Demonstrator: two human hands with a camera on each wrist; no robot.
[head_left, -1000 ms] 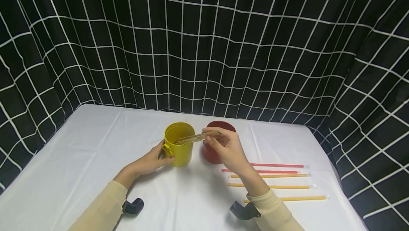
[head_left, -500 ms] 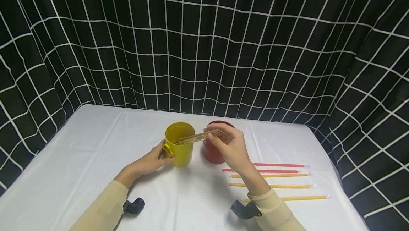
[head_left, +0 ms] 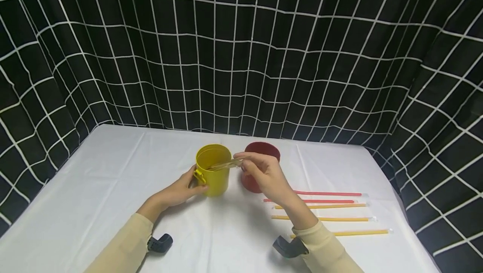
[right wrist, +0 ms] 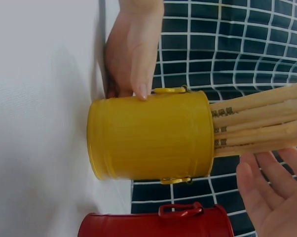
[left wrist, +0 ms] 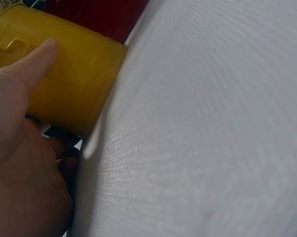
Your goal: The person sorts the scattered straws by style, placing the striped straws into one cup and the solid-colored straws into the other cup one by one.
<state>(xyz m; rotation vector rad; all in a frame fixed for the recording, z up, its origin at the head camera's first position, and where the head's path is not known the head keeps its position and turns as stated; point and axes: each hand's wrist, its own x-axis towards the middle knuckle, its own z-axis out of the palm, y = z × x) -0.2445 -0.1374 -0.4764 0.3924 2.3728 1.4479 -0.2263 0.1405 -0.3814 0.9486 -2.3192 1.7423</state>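
Observation:
My left hand (head_left: 175,191) holds the yellow bucket (head_left: 217,183) from its left side, thumb along the front near the handle clip. Several paper-wrapped chopsticks (right wrist: 259,118), tan with dark print, stand in the bucket and lean right over its rim. At their upper ends is my right hand (head_left: 266,176), thumb below and index finger above them, pinching them. The right wrist view shows its other fingers behind the wrappers; the thumb is out of that view. Beside the yellow bucket, a red bucket (head_left: 250,183) stands partly hidden behind my right hand.
On the white-covered table (head_left: 94,197) lie pink wrapped straws (head_left: 332,193) and several orange wrapped straws (head_left: 341,219), partly under my right forearm. A black curtain (head_left: 226,63) with white grid lines rises behind the table and along its sides.
My right hand rose slightly, then came down and left along the chopsticks, whose upper ends now show less past the fingers. The left hand and yellow bucket stay in place.

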